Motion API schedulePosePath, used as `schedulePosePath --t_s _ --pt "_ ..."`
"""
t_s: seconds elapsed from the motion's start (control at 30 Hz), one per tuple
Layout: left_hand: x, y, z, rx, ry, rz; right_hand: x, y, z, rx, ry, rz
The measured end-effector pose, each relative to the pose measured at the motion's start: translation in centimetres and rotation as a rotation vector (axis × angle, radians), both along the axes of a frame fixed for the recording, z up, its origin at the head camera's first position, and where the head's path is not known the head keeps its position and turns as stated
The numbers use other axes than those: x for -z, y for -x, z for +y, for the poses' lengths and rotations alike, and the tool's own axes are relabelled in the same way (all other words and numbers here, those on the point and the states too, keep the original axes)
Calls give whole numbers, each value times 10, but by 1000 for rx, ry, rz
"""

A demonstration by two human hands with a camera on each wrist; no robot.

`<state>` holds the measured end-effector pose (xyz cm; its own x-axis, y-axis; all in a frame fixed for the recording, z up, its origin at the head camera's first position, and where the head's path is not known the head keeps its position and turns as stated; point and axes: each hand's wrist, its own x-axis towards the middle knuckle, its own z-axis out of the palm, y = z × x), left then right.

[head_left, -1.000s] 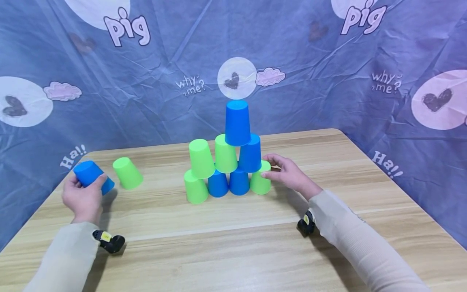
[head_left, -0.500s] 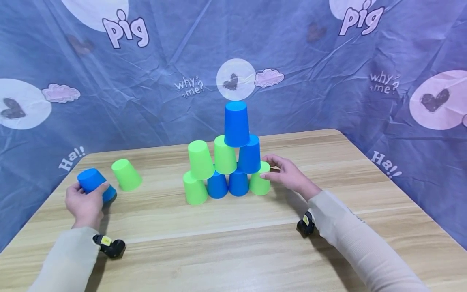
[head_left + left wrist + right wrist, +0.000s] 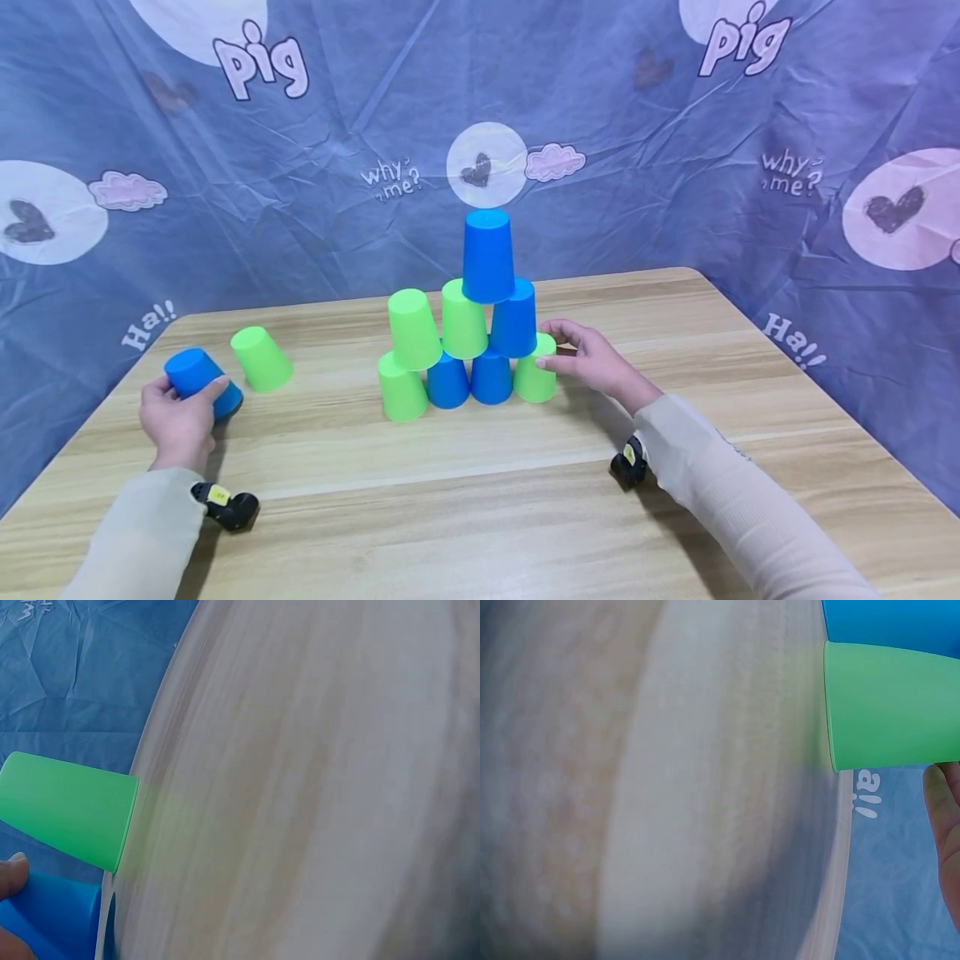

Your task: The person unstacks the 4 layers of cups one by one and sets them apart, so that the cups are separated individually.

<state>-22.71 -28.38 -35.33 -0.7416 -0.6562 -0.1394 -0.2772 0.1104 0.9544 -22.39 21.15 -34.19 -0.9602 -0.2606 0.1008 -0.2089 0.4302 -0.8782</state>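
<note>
At the left of the table my left hand grips an upside-down blue cup, thumb on its near side. The left wrist view shows this blue cup with its rim close over the wood. An upside-down green cup stands just behind it. Cups form a pyramid in the middle, with a blue cup on top. My right hand holds the green cup at the right end of the bottom row between thumb and fingers. In the right wrist view, fingertips meet this cup's side.
The pyramid's middle row has two green cups, one at its left end, and a blue cup. Its lower row stands on the wooden table. A blue printed cloth hangs behind the table's far edge.
My left hand has moved slightly right and nearer, lowering the blue cup towards the table. My right hand and the pyramid have stayed in place.
</note>
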Motion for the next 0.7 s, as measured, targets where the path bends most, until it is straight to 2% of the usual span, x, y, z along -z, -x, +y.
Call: schedulePosePath --t_s 0.33,0.7 --pt "5 1 -1 -18 -27 16 1 0 0 -1 2 3" --pt "4 0 0 -17 -37 8 2 1 0 3 -2 -8"
